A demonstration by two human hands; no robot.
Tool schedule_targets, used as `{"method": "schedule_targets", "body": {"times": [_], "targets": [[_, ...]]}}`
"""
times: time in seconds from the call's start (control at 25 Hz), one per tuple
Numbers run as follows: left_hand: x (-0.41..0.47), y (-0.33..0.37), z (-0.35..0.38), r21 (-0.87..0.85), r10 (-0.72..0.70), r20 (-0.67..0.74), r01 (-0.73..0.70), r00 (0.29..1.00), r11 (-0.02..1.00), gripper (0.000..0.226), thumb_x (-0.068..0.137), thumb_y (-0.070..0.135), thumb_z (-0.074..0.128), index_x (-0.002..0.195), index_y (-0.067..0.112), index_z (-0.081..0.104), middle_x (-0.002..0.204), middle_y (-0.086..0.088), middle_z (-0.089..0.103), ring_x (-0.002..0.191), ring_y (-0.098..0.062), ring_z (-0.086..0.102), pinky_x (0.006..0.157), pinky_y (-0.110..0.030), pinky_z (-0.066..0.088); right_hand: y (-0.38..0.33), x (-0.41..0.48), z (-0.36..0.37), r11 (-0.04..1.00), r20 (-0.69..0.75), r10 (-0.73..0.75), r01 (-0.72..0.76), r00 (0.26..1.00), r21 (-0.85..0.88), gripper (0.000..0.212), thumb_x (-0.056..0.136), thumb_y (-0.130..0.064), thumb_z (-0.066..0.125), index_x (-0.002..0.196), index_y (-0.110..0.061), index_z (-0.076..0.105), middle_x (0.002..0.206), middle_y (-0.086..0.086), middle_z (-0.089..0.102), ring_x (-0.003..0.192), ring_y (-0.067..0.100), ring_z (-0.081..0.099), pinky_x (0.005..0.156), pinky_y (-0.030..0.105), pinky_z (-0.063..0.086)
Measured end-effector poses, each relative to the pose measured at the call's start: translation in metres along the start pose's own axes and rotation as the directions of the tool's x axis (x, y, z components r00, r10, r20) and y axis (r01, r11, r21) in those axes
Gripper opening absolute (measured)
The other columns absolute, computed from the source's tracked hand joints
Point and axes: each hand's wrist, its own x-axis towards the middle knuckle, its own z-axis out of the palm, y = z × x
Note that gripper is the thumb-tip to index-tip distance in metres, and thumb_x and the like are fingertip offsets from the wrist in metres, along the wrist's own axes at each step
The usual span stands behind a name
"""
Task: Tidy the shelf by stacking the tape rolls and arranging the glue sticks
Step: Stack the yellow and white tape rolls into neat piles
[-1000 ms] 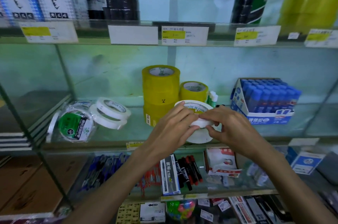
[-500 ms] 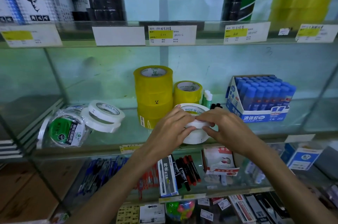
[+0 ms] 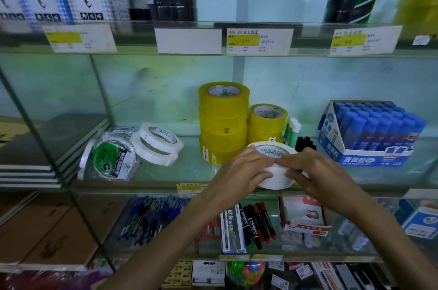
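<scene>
**Shelf tidy: tape about half stacked, glue not started**

Nearest the camera, both hands were on a white stack [image 3: 272, 178] of tape rolls at the front edge of the glass shelf [image 3: 147, 183]. The left hand [image 3: 239, 176] had its fingers closed around the left side of the stack, and the right hand [image 3: 322, 178] pinched the right side, thumb low and fingers over the top roll. That top roll looked a touch off-centre, so my guess is it was being squared up on the ones below. Matte white foam-looking tape, cardboard core printed "MADE IN CHINA".

Just behind that, the yellow stack [image 3: 224, 123] was already done, glossy see-through packing tape piled tall, with one short yellow roll [image 3: 267, 122] beside it on its own.

Off to the left, not sorted yet: two loose white rolls [image 3: 157, 145] leaning crooked on each other, next to a wrapped pack [image 3: 109, 157] in crinkly clear plastic with a green label.

Glue side looked untouched. A few glue sticks [image 3: 292, 131] with pale caps and some small black sticks [image 3: 305, 144] were jammed behind the stack, and the glue box [image 3: 369, 135] on the right was cardboard, full of blue-capped tubes standing neatly.

So I'd say roughly halfway on tape, and glue still to go.
</scene>
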Motion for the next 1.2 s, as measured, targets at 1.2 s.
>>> {"method": "schedule_targets", "body": {"times": [1.2], "targets": [[-0.111,-0.065,-0.13,0.303,-0.248,-0.169,0.29,0.954,0.908,0.014,0.086,0.009,0.062,0.097,0.005,0.069,0.098,-0.003,0.069,0.096,-0.015,0.062,0.111,-0.033,0.034,-0.146,0.178,0.109,0.968,0.043,-0.035,0.023,0.998,0.251,0.038,0.091,-0.036,0.055,0.129,-0.027,0.053,0.116,-0.003,0.067,0.101,0.021,0.063,0.076,0.03,0.047]]}}
